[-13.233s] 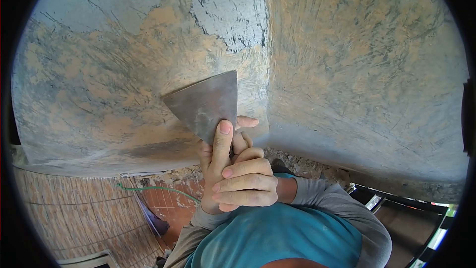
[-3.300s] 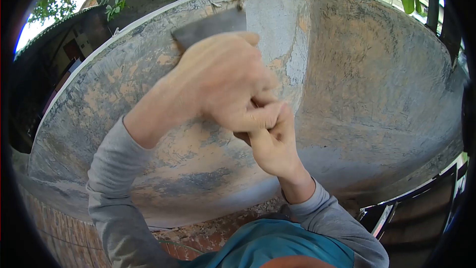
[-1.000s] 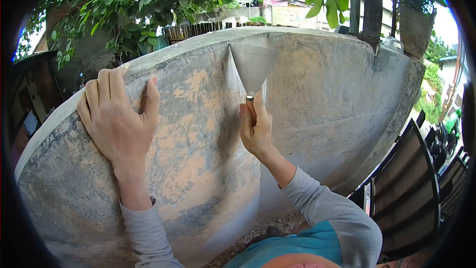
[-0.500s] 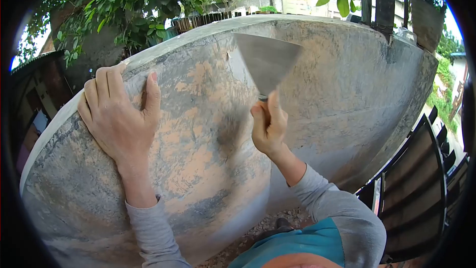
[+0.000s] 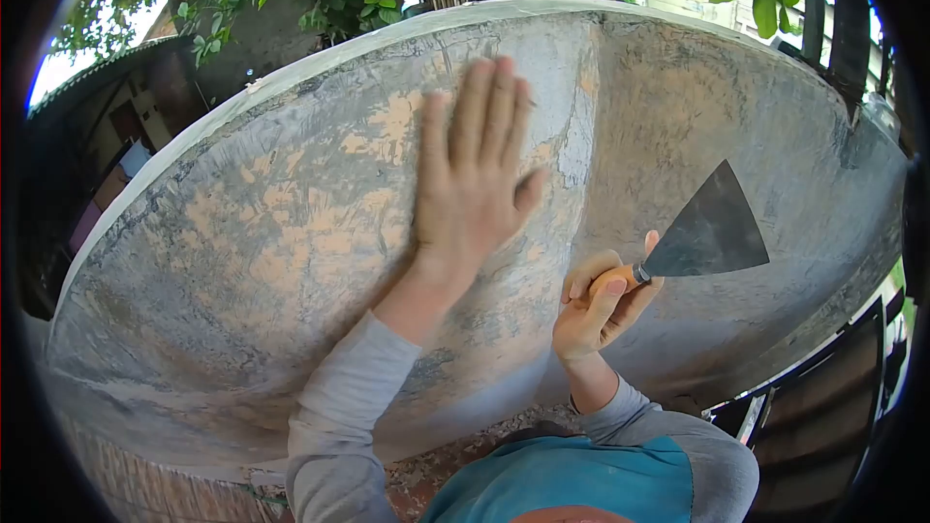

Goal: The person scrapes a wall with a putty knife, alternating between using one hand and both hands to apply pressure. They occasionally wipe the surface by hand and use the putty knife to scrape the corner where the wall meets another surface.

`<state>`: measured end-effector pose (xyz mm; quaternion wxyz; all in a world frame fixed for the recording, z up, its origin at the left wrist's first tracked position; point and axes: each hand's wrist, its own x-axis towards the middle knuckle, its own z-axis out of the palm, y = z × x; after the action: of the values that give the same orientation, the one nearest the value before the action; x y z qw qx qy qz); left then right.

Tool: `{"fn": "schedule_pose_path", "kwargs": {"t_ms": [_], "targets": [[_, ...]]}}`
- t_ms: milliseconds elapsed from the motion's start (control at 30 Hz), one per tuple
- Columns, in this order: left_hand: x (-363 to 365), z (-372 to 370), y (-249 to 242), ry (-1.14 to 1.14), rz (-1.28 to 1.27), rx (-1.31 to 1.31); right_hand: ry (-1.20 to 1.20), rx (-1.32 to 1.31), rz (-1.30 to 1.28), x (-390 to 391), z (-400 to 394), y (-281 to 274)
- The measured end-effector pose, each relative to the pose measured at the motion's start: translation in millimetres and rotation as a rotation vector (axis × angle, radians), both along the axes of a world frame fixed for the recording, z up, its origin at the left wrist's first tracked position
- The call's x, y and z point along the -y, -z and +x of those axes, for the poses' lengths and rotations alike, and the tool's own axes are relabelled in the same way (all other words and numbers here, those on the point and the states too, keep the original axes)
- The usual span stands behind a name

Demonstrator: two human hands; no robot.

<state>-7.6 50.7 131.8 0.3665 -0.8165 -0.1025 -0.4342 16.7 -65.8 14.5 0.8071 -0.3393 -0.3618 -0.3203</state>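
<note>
1. Grey concrete wall (image 5: 242, 261), patched with orange-tan paint: much is already bare, but blotches remain across the left face and by the corner edge; work looks partly done.
2. Left hand (image 5: 475, 184) lies open and flat on the wall, fingers together and pointing up, holding nothing.
3. Right hand (image 5: 599, 305) is closed round the wooden handle of a triangular steel scraper (image 5: 707, 232), its blade apparently clear of the wall, low right.
</note>
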Motion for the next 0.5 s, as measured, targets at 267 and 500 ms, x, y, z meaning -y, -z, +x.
{"fn": "schedule_pose_path", "kwargs": {"t_ms": [267, 500], "targets": [[-31, 11, -9, 0.236, -0.010, 0.259, -0.265, -0.082, -0.168, 77, 43, 36], [-9, 10, 60, 0.068, 0.212, -0.164, -0.394, -0.084, -0.501, 99, 51, 39]]}}
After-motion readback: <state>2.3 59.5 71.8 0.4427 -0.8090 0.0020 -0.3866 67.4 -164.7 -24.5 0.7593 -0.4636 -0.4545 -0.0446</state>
